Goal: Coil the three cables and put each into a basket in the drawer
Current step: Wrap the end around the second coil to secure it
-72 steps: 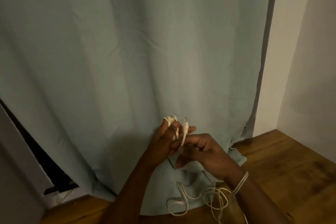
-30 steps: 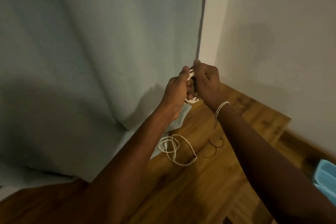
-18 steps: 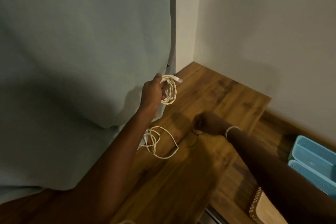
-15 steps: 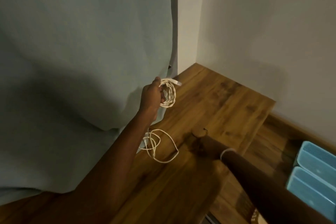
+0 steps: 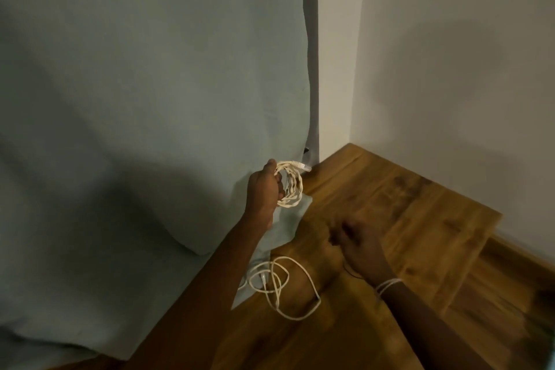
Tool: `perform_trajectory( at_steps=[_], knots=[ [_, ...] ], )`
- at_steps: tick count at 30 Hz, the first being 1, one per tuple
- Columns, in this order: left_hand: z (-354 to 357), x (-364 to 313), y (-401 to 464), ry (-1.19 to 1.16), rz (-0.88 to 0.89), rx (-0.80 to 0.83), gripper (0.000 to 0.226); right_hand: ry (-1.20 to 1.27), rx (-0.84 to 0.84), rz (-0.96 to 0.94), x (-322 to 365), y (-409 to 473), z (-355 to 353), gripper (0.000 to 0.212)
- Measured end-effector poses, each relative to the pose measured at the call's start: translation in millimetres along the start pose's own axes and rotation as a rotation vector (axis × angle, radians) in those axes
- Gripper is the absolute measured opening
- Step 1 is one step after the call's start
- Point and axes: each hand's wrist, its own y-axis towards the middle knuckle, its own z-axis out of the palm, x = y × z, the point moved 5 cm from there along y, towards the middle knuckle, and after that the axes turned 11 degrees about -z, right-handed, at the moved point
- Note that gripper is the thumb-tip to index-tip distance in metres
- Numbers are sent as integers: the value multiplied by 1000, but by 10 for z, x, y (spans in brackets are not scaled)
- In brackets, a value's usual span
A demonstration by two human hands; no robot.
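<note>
Above the wooden top (image 5: 405, 219), left hand (image 5: 262, 189) raised, gripping coiled cable (image 5: 292, 186); right hand (image 5: 359, 245) low, blurred, grip unclear.

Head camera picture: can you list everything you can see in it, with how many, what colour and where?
coiled cable: one, cream-white, wound into a ring, held up in front of the curtain.
loose cable: one, cream-white, lying in untidy loops on the wooden top, one end on the curtain hem.
dark cable: one thin dark strand, just below the right hand; blurred, hard to tell more.
curtain: one, pale grey-green, hanging on the left, its hem resting on the wood.
wooden top: one, brown, lower right.
walls: off-white, meeting in a corner behind.
wristband: pale string, on the right wrist.
left hand: gripping the coiled cable.
right hand: low over the wood, blurred by motion.
</note>
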Motion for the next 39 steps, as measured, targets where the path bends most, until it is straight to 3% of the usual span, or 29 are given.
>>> perform_trajectory(
  at_steps=[2, 5, 10, 15, 19, 23, 26, 31, 39],
  knots=[
    [-35, -52, 1, 39, 47, -36, 51, 109, -186, -30, 546, 229, -145, 27],
    [-36, -92, -46, 99, 114, -45, 42, 125, -151, -87, 1051, 428, -60, 21],
    [-71, -145, -162, 191, 312, -99, 48, 312, -173, 147, 1023, 463, 292, 29],
    [-137, -254, -344, 295, 499, -196, 48, 628, -288, 374, 1081, 460, 453, 22],
    [-180, -242, -385, 272, 517, -174, 47, 876, -235, 455, 1282, 516, 544, 20],
    [-241, -335, -455, 255, 654, -201, 43, 1085, -147, 497, 1364, 508, 644, 18],
    [-301, -365, -472, 192, 701, -198, 33, 1124, -148, 482, 1422, 501, 677, 17],
    [-364, -348, -353, 202, 612, -196, 15, 1142, -166, 514, 1448, 480, 730, 16],
    [-369, -377, -409, 296, 701, -78, 17, 1050, -170, 425, 1493, 537, 676, 18]
  ],
)
